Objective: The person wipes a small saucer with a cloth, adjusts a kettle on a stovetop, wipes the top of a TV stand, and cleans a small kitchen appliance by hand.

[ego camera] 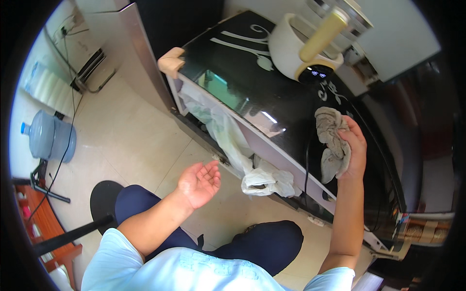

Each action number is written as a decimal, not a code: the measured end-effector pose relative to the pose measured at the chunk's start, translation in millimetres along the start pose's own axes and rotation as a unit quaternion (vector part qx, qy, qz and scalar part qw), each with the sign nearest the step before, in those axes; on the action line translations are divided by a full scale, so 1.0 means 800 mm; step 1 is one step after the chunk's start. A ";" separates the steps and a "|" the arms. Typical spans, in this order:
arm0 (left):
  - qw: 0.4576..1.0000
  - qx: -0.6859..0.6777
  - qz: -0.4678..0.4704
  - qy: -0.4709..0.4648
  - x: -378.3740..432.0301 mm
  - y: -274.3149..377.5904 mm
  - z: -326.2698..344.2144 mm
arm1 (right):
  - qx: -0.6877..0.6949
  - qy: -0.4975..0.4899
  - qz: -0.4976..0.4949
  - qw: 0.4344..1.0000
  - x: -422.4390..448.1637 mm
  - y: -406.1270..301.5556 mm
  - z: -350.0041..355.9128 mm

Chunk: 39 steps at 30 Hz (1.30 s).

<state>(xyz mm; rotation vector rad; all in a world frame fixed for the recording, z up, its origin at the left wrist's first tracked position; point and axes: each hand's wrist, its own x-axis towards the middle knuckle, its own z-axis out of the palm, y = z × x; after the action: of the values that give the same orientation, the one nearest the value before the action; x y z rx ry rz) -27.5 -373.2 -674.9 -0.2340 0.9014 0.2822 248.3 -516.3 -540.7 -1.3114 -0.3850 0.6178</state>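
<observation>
My right hand point(356, 152) grips a crumpled, stained grey cloth point(329, 125) above the right part of the glossy black cabinet top point(233, 69), which bears white floral patterns. Whether the cloth touches the surface, I cannot tell. My left hand point(200, 183) is empty, palm up with loosely curled fingers, over the floor in front of the cabinet. White plastic bags point(267, 180) spill from the cabinet's open front compartment, near that hand. Toward the back of the top stands a white appliance point(285, 47) with a lit display and a gold-handled point(324, 34) glass pot.
A black cord point(306, 163) hangs over the cabinet's front edge. Tan padding point(171, 62) covers its left corner. A large dark screen point(433, 145) is at the right. On the left are a blue water jug point(52, 136) and a reddish wooden piece of furniture point(54, 232).
</observation>
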 end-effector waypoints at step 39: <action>0.938 -0.075 0.300 -0.158 -0.096 0.123 0.010 | 0.620 0.061 0.330 0.709 0.020 0.449 0.348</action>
<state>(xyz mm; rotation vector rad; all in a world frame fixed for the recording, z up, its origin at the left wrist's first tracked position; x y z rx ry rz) -99.6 -289.6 -616.9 -0.0416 0.6112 0.9330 23.4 -243.5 -826.8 -0.0939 0.6233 1.0985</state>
